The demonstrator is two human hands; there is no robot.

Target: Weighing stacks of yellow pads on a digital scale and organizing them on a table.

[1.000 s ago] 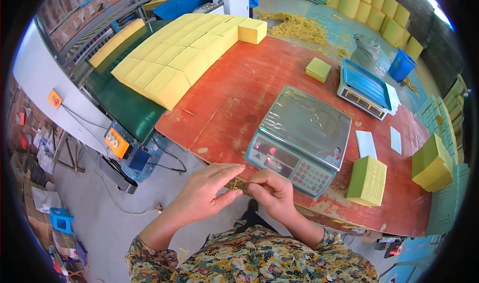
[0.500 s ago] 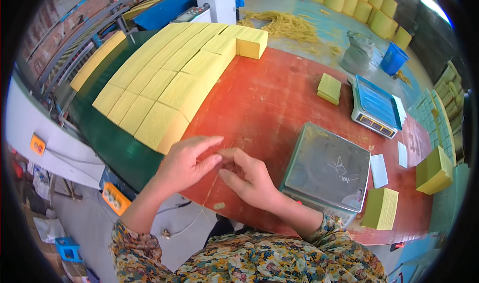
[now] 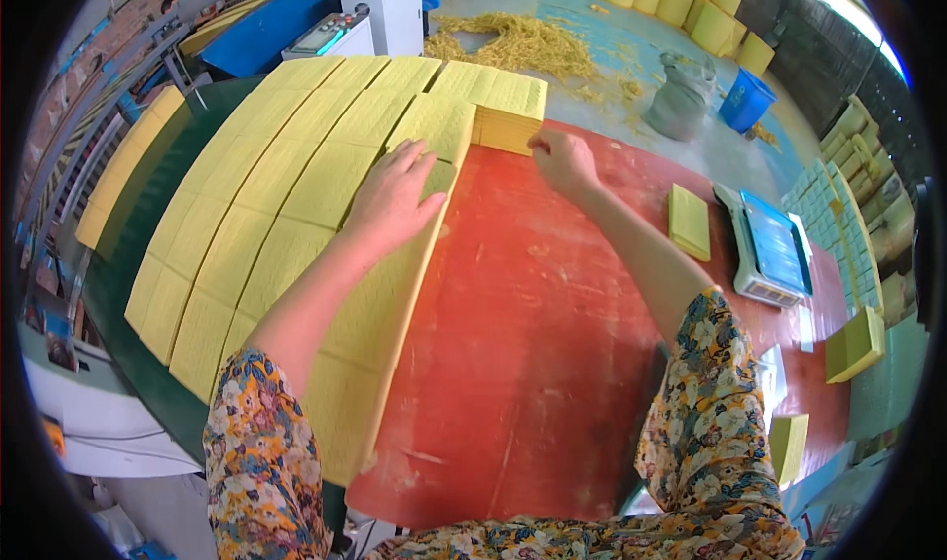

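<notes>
Yellow paper stacks (image 3: 306,200) spanning green belt (image 3: 148,377) and red desk (image 3: 513,343).
Left hand (image 3: 393,203) spread over rows, fingers open, packed tight perhaps to stay square; right hand (image 3: 565,163) curled near end stack (image 3: 508,131), can't tell if gripping.

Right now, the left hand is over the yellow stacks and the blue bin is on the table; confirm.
Wrong: the head view shows the blue bin on the floor beyond the table. The left hand is over the yellow stacks.
</notes>
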